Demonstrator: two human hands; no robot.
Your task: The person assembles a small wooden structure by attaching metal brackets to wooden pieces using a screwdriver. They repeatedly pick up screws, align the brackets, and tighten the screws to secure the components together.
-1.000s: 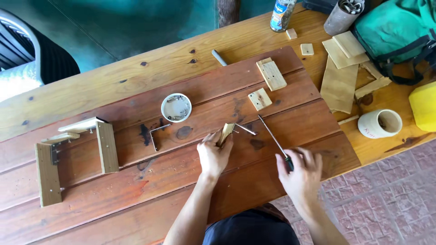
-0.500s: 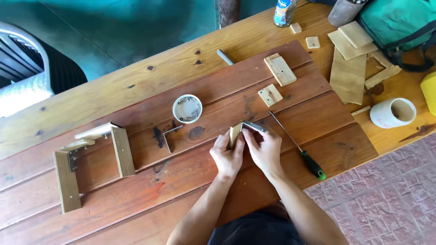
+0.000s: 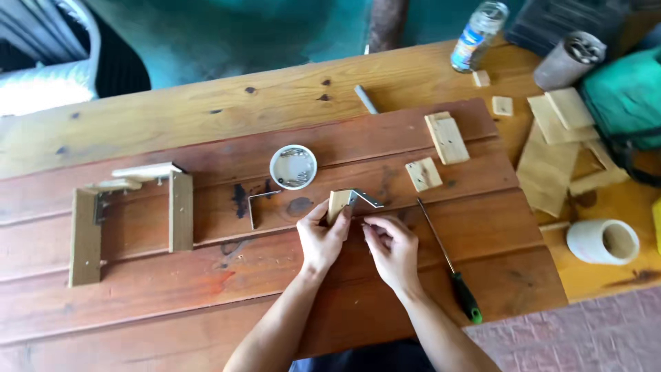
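Note:
My left hand [image 3: 322,235] grips a small wooden block [image 3: 338,202] that stands upright on the reddish board, with a metal angle bracket [image 3: 363,198] attached at its top. My right hand [image 3: 391,249] is just right of the block, its fingertips pinched close to the block's side; whether they hold a small screw is too fine to see. A screwdriver [image 3: 449,262] with a green handle lies loose on the board right of my right hand.
A small white cup of screws [image 3: 293,167] and a loose metal bracket [image 3: 258,207] lie left of the block. A wooden frame assembly [image 3: 131,217] sits far left. Wood pieces [image 3: 446,138], a white mug [image 3: 603,242], a bottle [image 3: 475,36] and a green bag [image 3: 623,103] are at right.
My right hand let go of the screwdriver, which now lies on the board, and moved left to the block. My left hand stayed on the block.

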